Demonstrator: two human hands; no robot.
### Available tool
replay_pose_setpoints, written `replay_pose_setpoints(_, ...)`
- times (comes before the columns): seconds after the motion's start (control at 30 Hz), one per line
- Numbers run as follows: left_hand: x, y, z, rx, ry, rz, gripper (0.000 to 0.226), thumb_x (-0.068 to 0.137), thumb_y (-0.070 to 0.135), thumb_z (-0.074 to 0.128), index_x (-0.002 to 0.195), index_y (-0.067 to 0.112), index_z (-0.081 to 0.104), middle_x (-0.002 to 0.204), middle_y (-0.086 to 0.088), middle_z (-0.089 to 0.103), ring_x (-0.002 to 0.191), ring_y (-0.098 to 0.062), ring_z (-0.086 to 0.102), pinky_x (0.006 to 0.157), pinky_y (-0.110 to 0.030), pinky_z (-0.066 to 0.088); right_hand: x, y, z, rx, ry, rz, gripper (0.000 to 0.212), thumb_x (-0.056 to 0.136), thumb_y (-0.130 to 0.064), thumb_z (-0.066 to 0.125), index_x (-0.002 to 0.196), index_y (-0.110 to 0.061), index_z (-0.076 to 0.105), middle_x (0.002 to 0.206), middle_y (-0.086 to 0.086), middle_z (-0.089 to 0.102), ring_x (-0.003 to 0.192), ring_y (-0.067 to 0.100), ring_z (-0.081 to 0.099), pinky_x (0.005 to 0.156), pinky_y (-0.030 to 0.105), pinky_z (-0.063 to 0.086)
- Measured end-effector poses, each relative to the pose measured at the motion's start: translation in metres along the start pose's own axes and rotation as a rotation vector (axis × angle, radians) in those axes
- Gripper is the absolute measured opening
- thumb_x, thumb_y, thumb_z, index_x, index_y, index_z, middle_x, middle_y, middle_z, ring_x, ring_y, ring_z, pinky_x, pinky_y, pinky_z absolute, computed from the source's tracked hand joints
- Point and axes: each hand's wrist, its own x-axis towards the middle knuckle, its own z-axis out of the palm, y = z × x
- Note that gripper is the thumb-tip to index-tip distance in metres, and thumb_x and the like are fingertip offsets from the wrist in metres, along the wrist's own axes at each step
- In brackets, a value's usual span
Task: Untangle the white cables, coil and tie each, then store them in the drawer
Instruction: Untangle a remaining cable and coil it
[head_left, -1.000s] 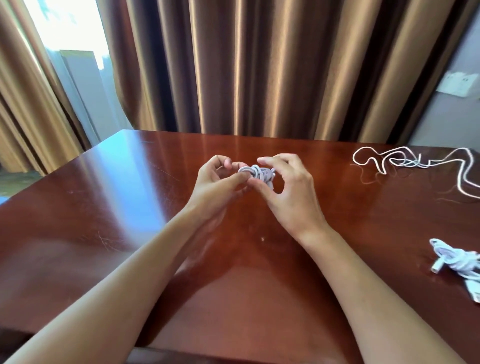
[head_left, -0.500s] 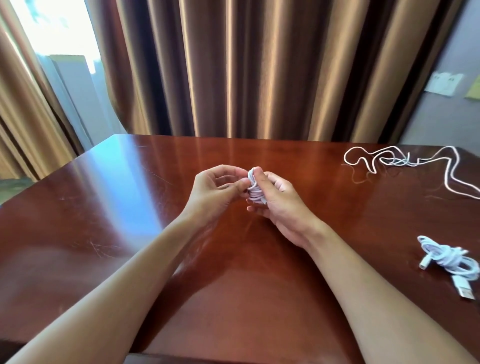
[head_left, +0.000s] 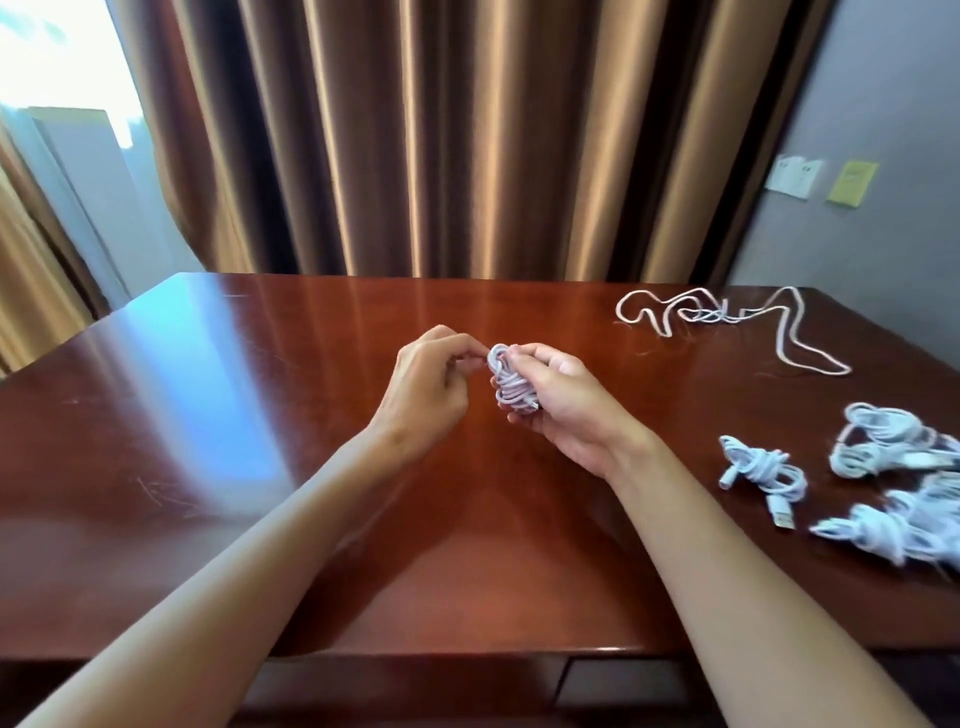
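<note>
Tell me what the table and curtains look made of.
Table: seemingly wood or wood veneer under a glossy reddish-brown varnish; it mirrors the window light and shows fine scratches. Curtains: woven fabric with a satin-like bronze sheen, hanging in soft vertical folds.

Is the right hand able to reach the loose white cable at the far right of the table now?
Probably not at once. The right hand is shut on the coiled cable, with the left hand pinching its top. The table towards the loose cable looks bare.
</note>
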Motion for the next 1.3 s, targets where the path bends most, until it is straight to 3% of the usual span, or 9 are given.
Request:
replay_pose_setpoints(0.13, -0.002, 0.021, 0.031, -0.145, -0.12, -0.111, 0.022, 0.087, -0.003, 0.061, 0.085, 0.016, 0.073, 0.076, 0.002, 0.072, 0.074, -0.022, 0.068, 0.073, -0.036, 0.055, -0.027, -0.014, -0.042, -0.119, 0.026, 0.074, 0.04, 0.109, -0.04, 0.037, 0.111, -0.011, 0.065, 0.085, 0.004, 0.068, 0.071, 0.01, 0.06, 0.062, 0.023, 0.047)
replay_pose_setpoints(0.23, -0.009, 0.043, 0.052, -0.264, -0.32, -0.136, 0.027, 0.086, -0.005, 0.058, 0.087, 0.018, 0.072, 0.073, 0.0, 0.075, 0.074, -0.026, 0.071, 0.075, -0.045, 0.058, -0.053, -0.02, -0.076, -0.297, 0.055, 0.092, 0.034, 0.108, -0.036, 0.043, 0.111, -0.009, 0.064, 0.091, 0.009, 0.071, 0.075, 0.016, 0.061, 0.063, 0.024, 0.048)
replay_pose_setpoints(0.4, -0.017, 0.082, 0.083, -0.283, -0.503, -0.105, 0.033, 0.081, -0.008, 0.058, 0.085, 0.022, 0.072, 0.08, -0.002, 0.076, 0.078, -0.026, 0.071, 0.076, -0.044, 0.058, -0.099, -0.02, -0.118, -0.5, 0.112, 0.095, 0.023, 0.102, -0.031, 0.06, 0.105, -0.01, 0.069, 0.089, 0.008, 0.072, 0.068, 0.01, 0.066, 0.062, 0.023, 0.056)
replay_pose_setpoints(0.47, -0.021, 0.096, 0.092, -0.289, -0.537, -0.1, 0.026, 0.083, -0.002, 0.063, 0.085, 0.023, 0.073, 0.08, -0.001, 0.075, 0.072, -0.021, 0.069, 0.073, -0.039, 0.057, -0.117, -0.019, -0.128, -0.503, 0.138, 0.076, 0.019, 0.099, -0.026, 0.065, 0.105, -0.008, 0.069, 0.089, 0.008, 0.07, 0.071, 0.012, 0.067, 0.07, 0.028, 0.06)
replay_pose_setpoints(0.6, -0.029, 0.116, 0.098, -0.328, -0.593, -0.068, 0.008, 0.085, 0.012, 0.075, 0.091, 0.017, 0.075, 0.08, -0.001, 0.074, 0.072, -0.012, 0.068, 0.072, -0.03, 0.056, -0.143, -0.011, -0.145, -0.58, 0.194, -0.018, 0.013, 0.096, -0.022, 0.069, 0.104, -0.011, 0.071, 0.096, 0.01, 0.071, 0.073, 0.012, 0.068, 0.06, 0.021, 0.055)
replay_pose_setpoints(0.73, -0.037, 0.123, 0.099, -0.316, -0.642, -0.04, 0.008, 0.084, 0.012, 0.078, 0.088, 0.017, 0.074, 0.079, 0.0, 0.074, 0.078, -0.018, 0.071, 0.078, -0.033, 0.059, -0.154, -0.001, -0.155, -0.776, 0.201, -0.086, 0.005, 0.094, -0.02, 0.071, 0.098, -0.02, 0.073, 0.106, -0.002, 0.071, 0.094, 0.014, 0.07, 0.085, 0.041, 0.061)
replay_pose_setpoints(0.83, -0.038, 0.127, 0.096, -0.331, -0.648, -0.062, 0.007, 0.084, 0.009, 0.078, 0.089, 0.012, 0.074, 0.078, -0.002, 0.074, 0.073, -0.014, 0.07, 0.077, -0.032, 0.058, -0.158, -0.002, -0.154, -0.861, 0.216, -0.137, 0.007, 0.093, -0.021, 0.072, 0.099, -0.021, 0.071, 0.102, -0.004, 0.071, 0.095, 0.012, 0.069, 0.089, 0.037, 0.058)
replay_pose_setpoints(1.0, -0.033, 0.127, 0.089, -0.253, -0.593, -0.083, 0.005, 0.09, 0.014, 0.071, 0.088, 0.016, 0.075, 0.08, -0.001, 0.073, 0.07, -0.009, 0.062, 0.069, -0.027, 0.053, -0.157, -0.012, -0.156, -1.037, 0.221, -0.122, 0.014, 0.099, -0.017, 0.058, 0.102, -0.023, 0.07, 0.099, -0.004, 0.068, 0.093, 0.01, 0.062, 0.079, 0.025, 0.049)
replay_pose_setpoints(1.3, 0.0, 0.126, 0.101, -0.101, -0.501, -0.11, 0.01, 0.091, 0.015, 0.067, 0.085, 0.02, 0.073, 0.08, 0.007, 0.07, 0.073, -0.006, 0.063, 0.065, -0.013, 0.047, -0.125, -0.036, -0.172, -1.112, 0.302, -0.108, 0.009, 0.096, -0.026, 0.062, 0.092, -0.027, 0.069, 0.091, -0.008, 0.067, 0.094, 0.01, 0.06, 0.085, 0.041, 0.056)
